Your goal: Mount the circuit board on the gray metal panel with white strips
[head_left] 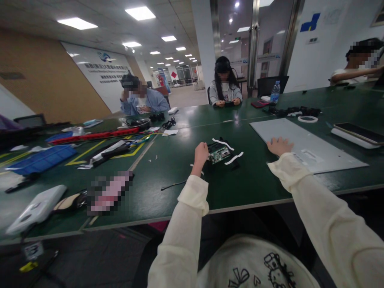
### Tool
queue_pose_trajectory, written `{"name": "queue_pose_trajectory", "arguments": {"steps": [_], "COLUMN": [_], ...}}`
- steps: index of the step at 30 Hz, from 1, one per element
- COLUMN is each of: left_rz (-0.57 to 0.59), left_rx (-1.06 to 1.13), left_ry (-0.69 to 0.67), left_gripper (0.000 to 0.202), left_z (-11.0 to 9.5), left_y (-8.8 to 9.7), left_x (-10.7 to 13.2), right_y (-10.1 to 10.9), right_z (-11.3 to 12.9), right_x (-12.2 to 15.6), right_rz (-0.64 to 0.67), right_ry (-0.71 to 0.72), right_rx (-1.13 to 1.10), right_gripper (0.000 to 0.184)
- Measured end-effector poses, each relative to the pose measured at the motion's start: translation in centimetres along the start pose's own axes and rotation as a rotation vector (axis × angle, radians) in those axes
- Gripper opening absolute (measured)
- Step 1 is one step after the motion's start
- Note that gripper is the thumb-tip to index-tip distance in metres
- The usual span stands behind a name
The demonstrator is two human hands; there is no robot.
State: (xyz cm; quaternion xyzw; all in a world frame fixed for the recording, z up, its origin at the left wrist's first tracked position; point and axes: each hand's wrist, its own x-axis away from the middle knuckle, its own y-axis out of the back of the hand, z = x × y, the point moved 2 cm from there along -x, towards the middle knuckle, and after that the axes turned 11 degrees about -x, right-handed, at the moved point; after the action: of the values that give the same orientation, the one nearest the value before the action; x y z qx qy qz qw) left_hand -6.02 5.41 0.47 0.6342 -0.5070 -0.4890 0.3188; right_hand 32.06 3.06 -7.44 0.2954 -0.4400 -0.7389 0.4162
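Two bare hands in rolled cream sleeves reach over a green bench (255,186), a circuit board (220,155) lying just in front of the wearer's left hand (201,154). That hand is curled at the board's left end; whether its fingers clamp the board cannot be told. A white strip (234,158) lies along the board's right side, and a thin black cable (172,185) trails out to the left. Well apart, the right hand (280,146) rests with fingers spread on the left part of a flat grey panel (321,144). Beyond the panel sit a white ring (307,121) and a water bottle (275,94); a blue tray (45,159) stands far left. Across the bench, a co-worker (225,90) holds a small dark object in both hands.
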Motion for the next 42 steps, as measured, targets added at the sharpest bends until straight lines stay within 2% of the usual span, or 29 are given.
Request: {"name": "queue_pose_trajectory", "arguments": {"steps": [9,14,21,29,36,42], "left_rz": [-0.015,-0.013,-0.006,-0.025,-0.046,-0.065], "left_rx": [0.021,0.015,0.032,-0.024,-0.034,-0.035], "left_ry": [0.017,0.014,0.017,-0.025,-0.024,-0.042], "left_gripper": [0.033,0.033,0.034,0.034,0.034,0.035], "left_z": [0.2,0.4,0.5,0.6,0.4,-0.8], "left_y": [0.3,0.3,0.2,0.2,1.1,2.6], "left_x": [-0.3,-0.4,-0.5,-1.1,-1.6,-2.2], "right_y": [-0.7,-0.6,-0.5,-0.2,1.1,2.8], "right_z": [2.8,3.2,3.9,6.4,8.2,9.1], "right_x": [1.6,1.9,3.1,7.3,12.2,15.5], "right_rz": [0.098,0.083,0.146,0.244,0.392,0.572], "right_ry": [0.227,0.296,0.389,0.579,0.859,1.113], "right_rx": [0.044,0.041,0.010,-0.026,-0.097,-0.212], "right_gripper": [0.056,0.054,0.053,0.055,0.057,0.054]}}
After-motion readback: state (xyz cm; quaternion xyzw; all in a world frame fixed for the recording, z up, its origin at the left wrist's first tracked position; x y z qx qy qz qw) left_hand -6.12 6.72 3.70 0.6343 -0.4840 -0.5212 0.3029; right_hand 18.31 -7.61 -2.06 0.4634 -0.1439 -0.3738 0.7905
